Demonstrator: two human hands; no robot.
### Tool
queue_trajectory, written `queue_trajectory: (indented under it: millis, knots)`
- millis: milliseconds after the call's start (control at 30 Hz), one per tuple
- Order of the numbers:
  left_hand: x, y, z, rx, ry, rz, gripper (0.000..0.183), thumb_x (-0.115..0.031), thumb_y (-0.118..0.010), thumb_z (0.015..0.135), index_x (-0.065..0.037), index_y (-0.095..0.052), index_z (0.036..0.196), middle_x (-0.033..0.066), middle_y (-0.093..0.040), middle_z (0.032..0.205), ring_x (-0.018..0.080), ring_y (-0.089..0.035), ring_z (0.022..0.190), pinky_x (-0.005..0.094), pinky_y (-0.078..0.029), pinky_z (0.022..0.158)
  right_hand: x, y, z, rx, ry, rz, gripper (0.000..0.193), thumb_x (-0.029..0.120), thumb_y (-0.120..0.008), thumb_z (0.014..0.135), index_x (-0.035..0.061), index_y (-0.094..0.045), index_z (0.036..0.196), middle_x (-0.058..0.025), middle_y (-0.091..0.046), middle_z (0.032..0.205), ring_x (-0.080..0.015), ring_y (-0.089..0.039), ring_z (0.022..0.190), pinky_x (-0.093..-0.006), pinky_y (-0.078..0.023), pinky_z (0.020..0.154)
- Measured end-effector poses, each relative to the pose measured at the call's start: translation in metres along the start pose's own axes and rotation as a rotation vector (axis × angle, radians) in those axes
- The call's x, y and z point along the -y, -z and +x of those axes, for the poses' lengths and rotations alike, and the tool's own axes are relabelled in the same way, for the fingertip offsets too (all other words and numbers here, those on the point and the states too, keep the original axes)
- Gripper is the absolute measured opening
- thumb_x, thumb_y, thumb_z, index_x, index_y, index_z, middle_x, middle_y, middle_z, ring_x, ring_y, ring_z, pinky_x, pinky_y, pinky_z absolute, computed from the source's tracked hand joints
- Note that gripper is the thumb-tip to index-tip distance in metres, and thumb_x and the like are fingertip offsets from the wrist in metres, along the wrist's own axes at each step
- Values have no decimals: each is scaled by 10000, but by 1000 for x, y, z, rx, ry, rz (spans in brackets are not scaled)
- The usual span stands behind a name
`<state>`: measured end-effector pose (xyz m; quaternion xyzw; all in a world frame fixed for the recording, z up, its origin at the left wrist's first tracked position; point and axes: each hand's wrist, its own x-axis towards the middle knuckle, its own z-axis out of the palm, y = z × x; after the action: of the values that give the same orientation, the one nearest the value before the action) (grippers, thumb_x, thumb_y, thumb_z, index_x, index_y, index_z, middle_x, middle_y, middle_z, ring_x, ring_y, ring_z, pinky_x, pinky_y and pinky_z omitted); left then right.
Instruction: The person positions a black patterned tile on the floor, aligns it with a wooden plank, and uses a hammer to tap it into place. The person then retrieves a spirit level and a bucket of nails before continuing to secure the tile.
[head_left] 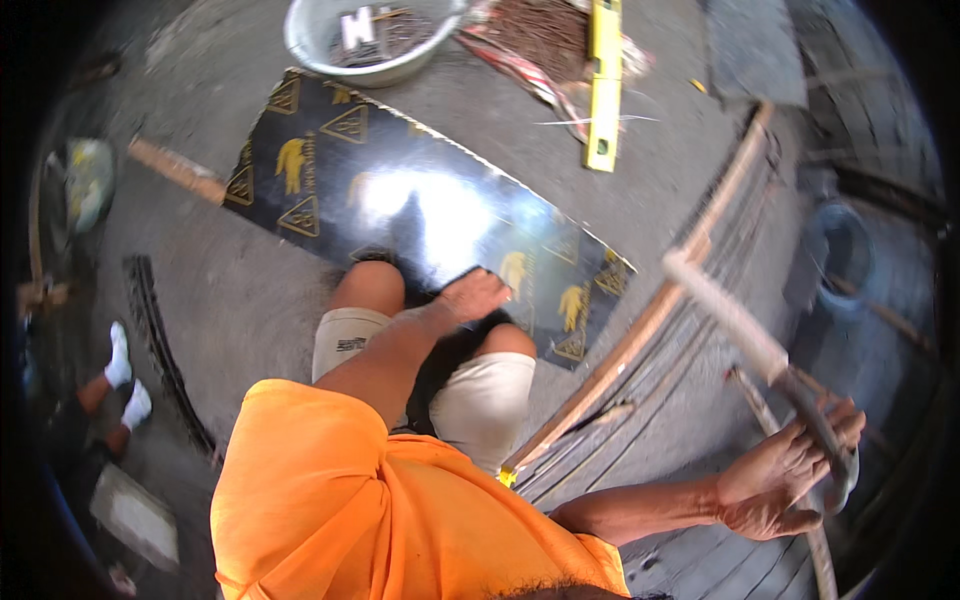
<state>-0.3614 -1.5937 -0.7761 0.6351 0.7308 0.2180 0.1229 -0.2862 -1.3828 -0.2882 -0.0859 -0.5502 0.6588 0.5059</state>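
Note:
A black, glossy film-faced plywood panel (330, 220) with yellow printed marks lies in front of my knees. My left hand (475, 295) is closed at the panel's near edge, between my knees; whatever its curled fingers hold is hidden. Out to the right, my right hand (785, 475) grips a hammer (730, 315) close to its dark metal head. The hammer's pale handle points up and to the left, away from the hand. From under the panel's left end sticks a wooden strip (178, 170).
Beyond the panel stand a pale basin (375, 74) of nails and a sack (540, 40) of brown nails, with a yellow spirit level (603, 100) beside it. Long timber (640, 335) and thin rods run along the right. Another person's feet (125, 375) show at left.

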Motion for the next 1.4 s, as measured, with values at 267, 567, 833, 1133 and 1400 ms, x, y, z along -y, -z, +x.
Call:
queue_trajectory:
  millis: [267, 567, 833, 1133, 1400]
  knots:
    - [1, -17, 4, 43, -2, 74, 116, -217, -558, 953, -141, -582, 1038, 27, -632, 905, 208, -616, 926, 376, -443, 828, -23, 159, -130, 150, -57, -1833, 283, 241, -481, 1067, 2, -632, 1048, -161, -664, 881, -269, -642, 804, -384, -544, 718]
    - [0, -14, 5, 62, -56, 188, 183, -282, -585, 987, -102, -564, 1009, 112, -630, 866, 291, -614, 874, 443, -460, 834, -82, 231, -343, -308, -989, -1235, 545, 504, -465, 1053, -15, -629, 1037, -21, -475, 596, -146, -481, 515, -322, -391, 478]
    - [-8, -10, 5, -48, 106, 110, 221, -309, -580, 1001, -90, -587, 1033, 130, -624, 852, 329, -616, 824, 458, -472, 789, -133, 251, -388, -229, -1189, -1096, 636, 563, -528, 1018, -61, -582, 1129, -246, -624, 755, -363, -649, 725, -496, -487, 655]
    - [-25, -4, 8, -97, 115, 264, 210, -287, -624, 978, -78, -612, 999, 137, -616, 821, 332, -605, 798, 457, -462, 746, -172, 234, -422, -128, -1170, -1219, 585, 512, -394, 1064, -35, -517, 1232, -379, -663, 969, -556, -637, 966, -600, -489, 836]
    - [-24, -17, 6, -71, 89, 296, 215, -266, -596, 1002, -54, -596, 1036, 177, -645, 813, 393, -617, 748, 501, -470, 697, -180, 250, -432, -25, -1206, -1145, 500, 488, -422, 1063, 2, -499, 1149, -333, -675, 1077, -529, -640, 1018, -597, -496, 882]
